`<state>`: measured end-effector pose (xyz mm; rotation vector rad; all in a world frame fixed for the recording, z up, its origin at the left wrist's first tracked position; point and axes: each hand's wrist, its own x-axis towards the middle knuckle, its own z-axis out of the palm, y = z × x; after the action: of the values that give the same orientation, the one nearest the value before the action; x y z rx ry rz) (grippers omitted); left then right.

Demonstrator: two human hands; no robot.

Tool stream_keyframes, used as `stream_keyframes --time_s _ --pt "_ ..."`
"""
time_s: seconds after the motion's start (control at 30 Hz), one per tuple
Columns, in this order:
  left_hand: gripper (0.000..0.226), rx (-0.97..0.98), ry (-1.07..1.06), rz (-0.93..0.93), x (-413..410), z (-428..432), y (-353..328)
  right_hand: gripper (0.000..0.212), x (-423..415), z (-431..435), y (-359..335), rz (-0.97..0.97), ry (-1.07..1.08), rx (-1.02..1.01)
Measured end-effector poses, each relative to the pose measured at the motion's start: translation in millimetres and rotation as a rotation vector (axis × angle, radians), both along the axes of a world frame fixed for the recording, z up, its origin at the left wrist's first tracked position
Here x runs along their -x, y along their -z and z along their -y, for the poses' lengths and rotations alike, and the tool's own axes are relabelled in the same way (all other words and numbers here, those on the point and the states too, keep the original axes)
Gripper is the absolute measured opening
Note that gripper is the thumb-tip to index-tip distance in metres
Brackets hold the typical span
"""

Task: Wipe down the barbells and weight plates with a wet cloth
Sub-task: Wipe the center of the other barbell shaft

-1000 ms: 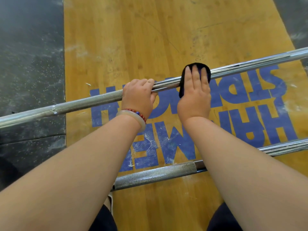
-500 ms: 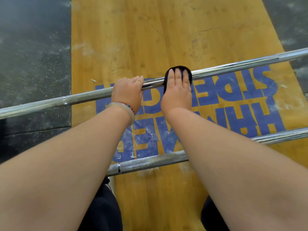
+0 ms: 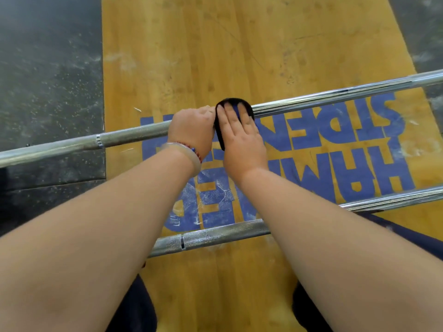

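**Q:** Which step is shown?

**A:** Wiping the far barbell [image 3: 311, 99], which crosses the view from 9 o'clock to 2 o'clock over the wooden platform [image 3: 215, 56]. The dark cloth [image 3: 219, 135] is draped over its shaft just above centre, toward 12 o'clock.

**Q:** How do the hands lie?

**A:** The left hand [image 3: 191, 130] clenches the shaft, fingers [image 3: 205, 111] curled over it, and touches the cloth's 9 o'clock edge. The right hand [image 3: 242, 137] lies flat on the cloth, fingers straight, pressing it against the bar rather than grasping it.

**Q:** How far along is the task?

**A:** Probably early. The near barbell [image 3: 227, 232], toward 5 o'clock, carries pale dust on its knurled part, and no weight plates are in view.

**Q:** What does the next move call for?

**A:** The cloth has the left hand at its 9 o'clock edge. Either the stroke runs toward 2 o'clock, or the left hand shifts toward 9 o'clock to free the knurled shaft. Firm downward pressure seems needed, since a flat palm could let the cloth slide off a round bar.
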<state>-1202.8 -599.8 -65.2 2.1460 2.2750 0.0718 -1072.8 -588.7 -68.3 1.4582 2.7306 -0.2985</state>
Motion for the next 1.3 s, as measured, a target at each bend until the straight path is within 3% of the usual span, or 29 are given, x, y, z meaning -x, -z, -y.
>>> stream_keyframes --time_s 0.07,0.17,0.27,0.43,0.53,0.63,0.83,1.03,1.2,1.3 --pt "0.017 -0.049 0.039 0.006 4 -2 1 0.075 -4 -9 1 -0.017 0.119 -0.001" --pt "0.047 0.027 0.017 0.046 7 2 7 0.073 2 -14 -2 -0.064 0.334 0.041" --pt "0.058 -0.042 -0.055 0.039 14 18 10 0.074 15 -4 -4 -0.073 0.292 0.075" --pt "0.049 -0.147 -0.096 0.028 20 20 11 0.072 28 23 5 -0.102 0.104 0.028" --pt "0.046 0.002 -0.127 0.062 18 24 2 0.075 31 27 -2 -0.022 0.046 0.050" --pt "0.049 0.022 -0.115 0.042 20 26 2 0.072 33 12 -6 0.017 0.041 0.025" --pt "0.048 0.000 -0.115 0.015 24 20 2 0.068 51 18 -9 -0.040 0.202 0.073" --pt "0.048 0.042 -0.127 0.097 26 23 3 0.077 38 34 5 -0.018 0.105 -0.006" --pt "0.031 0.003 -0.123 0.139 28 22 2 0.067 29 4 1 -0.059 0.425 0.044" --pt "0.018 -0.045 -0.131 0.127 26 22 2 0.071 40 22 -5 -0.089 0.146 0.058"
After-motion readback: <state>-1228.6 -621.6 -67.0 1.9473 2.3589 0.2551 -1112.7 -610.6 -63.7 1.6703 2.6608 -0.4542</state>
